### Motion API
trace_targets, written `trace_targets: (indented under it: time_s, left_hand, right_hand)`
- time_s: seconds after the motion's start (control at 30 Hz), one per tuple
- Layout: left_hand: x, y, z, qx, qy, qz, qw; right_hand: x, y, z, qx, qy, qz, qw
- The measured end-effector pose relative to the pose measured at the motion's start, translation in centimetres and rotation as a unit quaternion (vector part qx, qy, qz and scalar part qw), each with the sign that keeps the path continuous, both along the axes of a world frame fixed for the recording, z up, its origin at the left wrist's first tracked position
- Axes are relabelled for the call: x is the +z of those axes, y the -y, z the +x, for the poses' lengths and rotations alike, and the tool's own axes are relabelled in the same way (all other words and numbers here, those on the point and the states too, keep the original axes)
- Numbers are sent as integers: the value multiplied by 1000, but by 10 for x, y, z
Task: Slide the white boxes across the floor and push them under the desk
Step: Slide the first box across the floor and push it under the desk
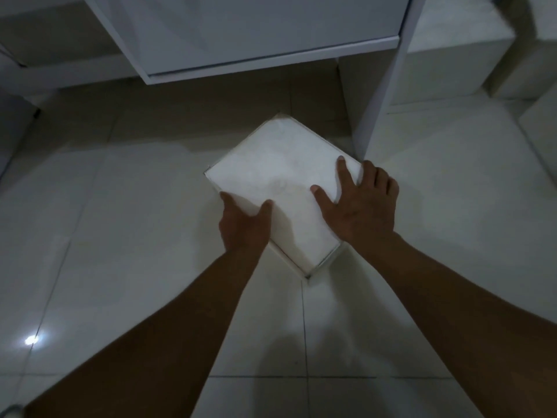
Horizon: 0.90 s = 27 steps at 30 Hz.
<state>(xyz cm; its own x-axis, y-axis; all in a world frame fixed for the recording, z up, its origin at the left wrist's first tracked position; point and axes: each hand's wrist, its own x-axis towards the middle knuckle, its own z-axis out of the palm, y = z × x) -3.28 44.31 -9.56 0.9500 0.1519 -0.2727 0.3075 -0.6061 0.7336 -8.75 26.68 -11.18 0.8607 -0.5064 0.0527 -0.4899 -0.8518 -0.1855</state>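
Down on the pale tiled floor (120,236), two bare forearms reach forward from the near edge, and a small bright glint of light sits on the tiles at the near left. The left hand (241,226) grips the near-left edge of a white box (277,188), thumb on the lid and fingers curled down over the side. The right hand (361,203) lies flat on the lid at the box's right corner, fingers spread and fairly straight, pressing on top. The box sits turned cornerwise on the floor, its far corner pointing toward the desk (256,34). Just beside its right corner stands a white desk leg (379,95). Further back on the right, more white boxes (452,64) sit in shadow behind the leg.
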Motion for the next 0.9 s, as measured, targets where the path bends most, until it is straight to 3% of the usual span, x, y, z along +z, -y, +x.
trace_targets:
  time_s: [0.27, 0.33, 0.4, 0.47, 0.53, 0.6, 0.67, 0.77, 0.9]
  left_hand:
    - [2, 12, 43, -95, -15, -86, 992]
    - [0, 15, 46, -119, -20, -49, 991]
    - [0, 15, 39, -170, 21, 48, 984]
    - [4, 8, 27, -263, 108, 137, 949]
    - [10, -6, 17, -405, 175, 178, 879]
    - [13, -22, 9, -523, 178, 211, 807]
    - [13, -31, 2, -574, 163, 255, 761]
    - [9, -29, -2, -589, 168, 297, 733]
    - [8, -25, 7, -586, 177, 279, 740]
  right_hand:
    - [4, -13, -30, -82, -28, 2, 996]
    - [6, -12, -37, -75, -16, 11, 997]
    - [6, -6, -44, -8, 59, 22, 998]
    - [4, 6, -53, 130, 134, 46, 981]
    - [-1, 18, -62, 253, 170, 83, 949]
    - [-4, 26, -67, 297, 160, 91, 937]
    - [-2, 28, -66, 301, 106, 66, 946]
    - [1, 29, -64, 314, 18, 34, 949]
    - [1, 39, -59, 335, -20, -1, 942]
